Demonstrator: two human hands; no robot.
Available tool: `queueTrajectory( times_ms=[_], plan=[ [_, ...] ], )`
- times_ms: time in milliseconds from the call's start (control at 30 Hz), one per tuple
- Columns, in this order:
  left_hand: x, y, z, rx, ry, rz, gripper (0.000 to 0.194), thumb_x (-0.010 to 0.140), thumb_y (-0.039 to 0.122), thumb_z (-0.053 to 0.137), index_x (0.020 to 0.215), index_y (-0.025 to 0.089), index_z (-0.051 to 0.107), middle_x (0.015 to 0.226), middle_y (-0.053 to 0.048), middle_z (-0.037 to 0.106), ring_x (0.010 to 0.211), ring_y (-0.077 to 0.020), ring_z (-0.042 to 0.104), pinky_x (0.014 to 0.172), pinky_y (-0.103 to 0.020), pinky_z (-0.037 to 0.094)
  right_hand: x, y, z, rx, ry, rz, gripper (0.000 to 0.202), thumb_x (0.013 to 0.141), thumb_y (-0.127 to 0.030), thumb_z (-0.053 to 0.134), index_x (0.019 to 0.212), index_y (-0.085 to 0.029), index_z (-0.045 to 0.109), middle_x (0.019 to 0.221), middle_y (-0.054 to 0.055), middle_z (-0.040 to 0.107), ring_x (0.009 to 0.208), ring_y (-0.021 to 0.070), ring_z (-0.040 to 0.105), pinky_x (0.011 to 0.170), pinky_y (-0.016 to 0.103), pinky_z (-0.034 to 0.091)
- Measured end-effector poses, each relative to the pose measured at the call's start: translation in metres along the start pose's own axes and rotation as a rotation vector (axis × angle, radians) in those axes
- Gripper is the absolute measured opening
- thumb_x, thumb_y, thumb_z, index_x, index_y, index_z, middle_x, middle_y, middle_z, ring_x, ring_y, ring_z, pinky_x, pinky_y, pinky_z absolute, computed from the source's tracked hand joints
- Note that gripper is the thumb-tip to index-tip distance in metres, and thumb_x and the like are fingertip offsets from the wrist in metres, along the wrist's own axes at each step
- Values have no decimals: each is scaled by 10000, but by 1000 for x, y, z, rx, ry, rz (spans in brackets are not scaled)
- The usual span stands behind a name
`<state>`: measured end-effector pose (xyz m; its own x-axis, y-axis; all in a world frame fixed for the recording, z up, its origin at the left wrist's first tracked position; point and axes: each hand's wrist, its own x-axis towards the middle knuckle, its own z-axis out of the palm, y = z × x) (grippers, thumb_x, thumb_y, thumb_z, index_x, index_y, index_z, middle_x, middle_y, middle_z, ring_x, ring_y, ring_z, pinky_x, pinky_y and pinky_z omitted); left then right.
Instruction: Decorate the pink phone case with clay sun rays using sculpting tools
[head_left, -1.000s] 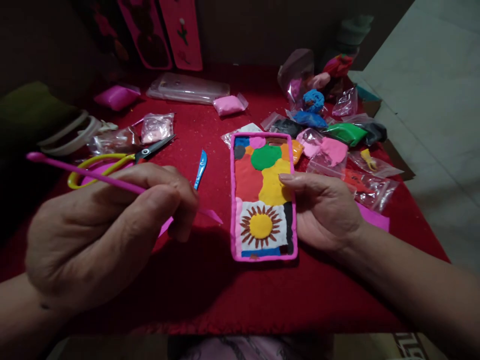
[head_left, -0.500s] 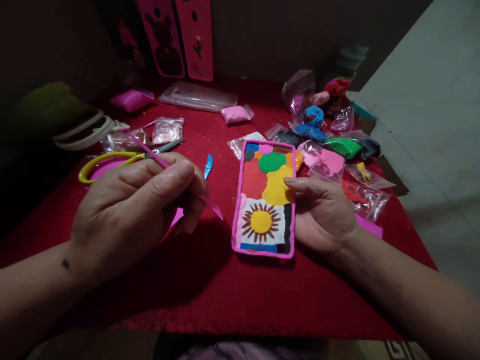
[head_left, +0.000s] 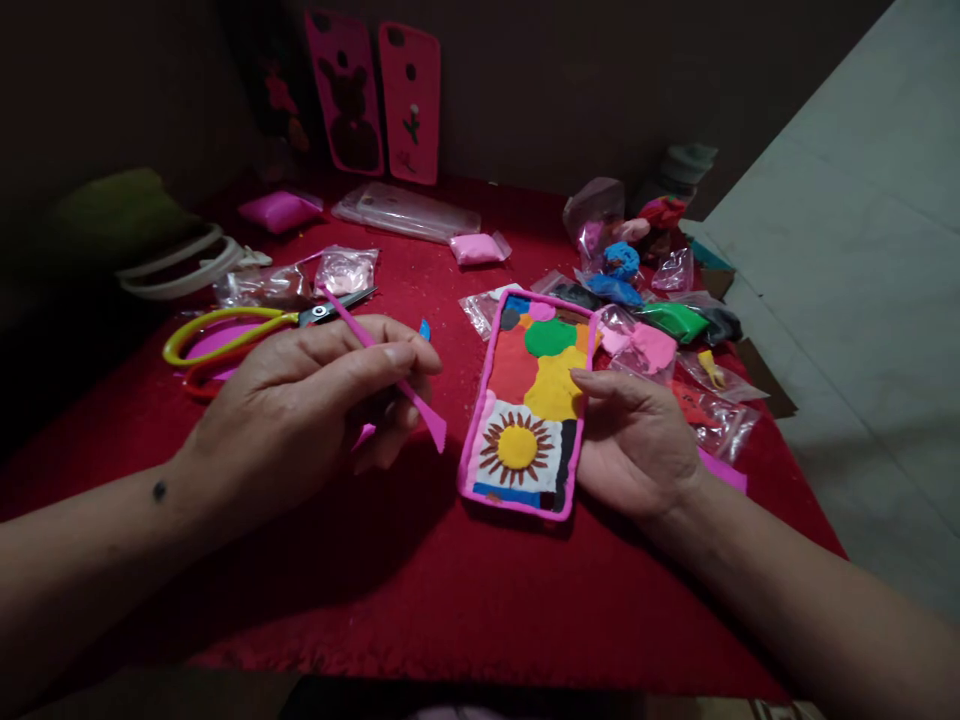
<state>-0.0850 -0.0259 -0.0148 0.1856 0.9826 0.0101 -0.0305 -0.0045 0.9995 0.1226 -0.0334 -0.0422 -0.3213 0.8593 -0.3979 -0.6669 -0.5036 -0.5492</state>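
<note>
In the head view my left hand (head_left: 322, 390) pinches a thin pink modelling tool (head_left: 428, 422) between thumb and fingers. Its flared, notched end points down toward the case, a little to the left of it and apart. My right hand (head_left: 637, 435) grips the right side of a phone case (head_left: 504, 376), thumb on the face and fingers hidden behind. Coloured clay patches cover the case inside a pink clay rim. Near its lower end sits a yellow sunflower centre (head_left: 517, 448) with brown petals on a white patch.
Yellow-and-red scissors (head_left: 229, 330) lie beyond my left hand. Several bags of clay, among them a green one (head_left: 679, 320), crowd the right. Clear cases (head_left: 405, 212) lie at the back, before two upright pink cases (head_left: 411, 105). A red cloth (head_left: 420, 600) covers the table.
The case has tilted slightly, its top leaning right. My left hand has shifted right and up a little, the tool standing steeper. The whole view has moved somewhat.
</note>
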Motion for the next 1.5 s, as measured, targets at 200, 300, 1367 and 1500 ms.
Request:
queueTrajectory(
  times_ms=[200,300,1367,1500],
  plan=[
    [0,-7,-3,-25,-28,-38,91,767,265,648,696,213,672,616,-2,667,446,-114,609,328,-151,408,1,1,-3,-31,-36,-8,84,666,-208,580,698,-210,657,865,79,731,1109,323,577,1020,593,322],
    [-1,-9,-6,-18,-58,-25,104,789,294,662,726,212,673,615,0,670,453,-111,615,339,-145,410,1,2,-2,-26,-34,-10,91,662,-207,581,699,-209,665,858,79,730,1110,322,576,1024,594,317],
    [5,-3,-3,-10,6,-58,146,804,252,609,708,146,639,558,-38,642,416,-126,584,348,-171,458,-2,2,0,-47,-25,-14,105,667,-194,576,684,-209,679,823,79,729,1088,323,591,1012,584,343],
    [5,-4,-2,-10,14,-52,131,800,237,603,713,144,638,579,-60,667,391,-122,570,322,-162,432,-1,2,-1,-56,-12,-24,85,654,-195,580,660,-214,663,824,78,727,1092,327,588,1011,590,337]
  ],
)
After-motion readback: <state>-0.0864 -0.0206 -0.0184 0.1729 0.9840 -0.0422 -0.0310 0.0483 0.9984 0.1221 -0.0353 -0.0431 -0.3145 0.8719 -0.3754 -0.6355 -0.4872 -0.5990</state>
